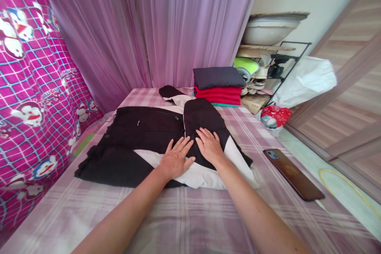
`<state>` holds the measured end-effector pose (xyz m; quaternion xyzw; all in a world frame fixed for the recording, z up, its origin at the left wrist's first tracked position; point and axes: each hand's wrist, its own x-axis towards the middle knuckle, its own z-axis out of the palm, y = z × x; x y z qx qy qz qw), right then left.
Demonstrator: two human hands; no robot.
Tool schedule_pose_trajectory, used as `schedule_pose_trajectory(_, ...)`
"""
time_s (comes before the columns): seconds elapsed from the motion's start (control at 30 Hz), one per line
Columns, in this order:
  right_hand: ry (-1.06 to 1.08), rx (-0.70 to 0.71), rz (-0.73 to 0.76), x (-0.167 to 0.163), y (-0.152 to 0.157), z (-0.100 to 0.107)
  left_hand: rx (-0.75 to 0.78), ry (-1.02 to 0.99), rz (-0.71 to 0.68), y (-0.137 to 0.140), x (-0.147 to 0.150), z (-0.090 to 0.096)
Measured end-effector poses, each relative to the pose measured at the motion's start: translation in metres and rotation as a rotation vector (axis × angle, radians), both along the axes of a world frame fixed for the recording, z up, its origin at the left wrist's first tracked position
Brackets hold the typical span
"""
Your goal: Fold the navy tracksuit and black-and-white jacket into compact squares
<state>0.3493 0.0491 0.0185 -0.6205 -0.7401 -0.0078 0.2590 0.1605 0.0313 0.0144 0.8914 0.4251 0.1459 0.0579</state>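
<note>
A black and white jacket (143, 131) lies partly folded on the checked bedsheet. Flat on its white and black panels, near the middle, rests my left hand (176, 159) with the fingers spread. My right hand (209, 147) lies just to the right, palm down on the black part by the collar end, fingers stretched out. Neither hand grips the cloth. One dark sleeve end (169, 91) sticks out at the far side of the jacket. The cloth under both palms is hidden.
Behind the jacket stands a stack of folded clothes (218, 83), navy over red. A phone (293, 174) with a cable lies at the right. Beyond the bed are a shoe rack (285, 75) and a red bag (275, 116). Purple curtains (190, 27) hang at the back.
</note>
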Motion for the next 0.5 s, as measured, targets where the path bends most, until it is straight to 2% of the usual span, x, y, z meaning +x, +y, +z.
schedule_pose_trajectory(0.13, 0.142, 0.044, 0.041, 0.022, 0.008, 0.015, -0.019, -0.029, 0.007, -0.002, -0.004, -0.003)
schedule_pose_trajectory(0.23, 0.242, 0.112, -0.061, 0.046, 0.018, 0.017, -0.033, -0.03, 0.015, -0.004, -0.003, -0.001)
schedule_pose_trajectory(0.3, 0.268, 0.094, -0.123, 0.057, 0.024, 0.01, -0.039, -0.028, 0.024, -0.004, -0.001, -0.001)
schedule_pose_trajectory(0.4, 0.265, 0.064, -0.14, 0.061, 0.029, 0.002, -0.032, -0.039, 0.029, -0.004, 0.0, -0.003)
schedule_pose_trajectory(0.5, 0.229, 0.039, -0.133, 0.056, 0.029, 0.014, -0.035, -0.051, 0.031, -0.004, 0.0, -0.002)
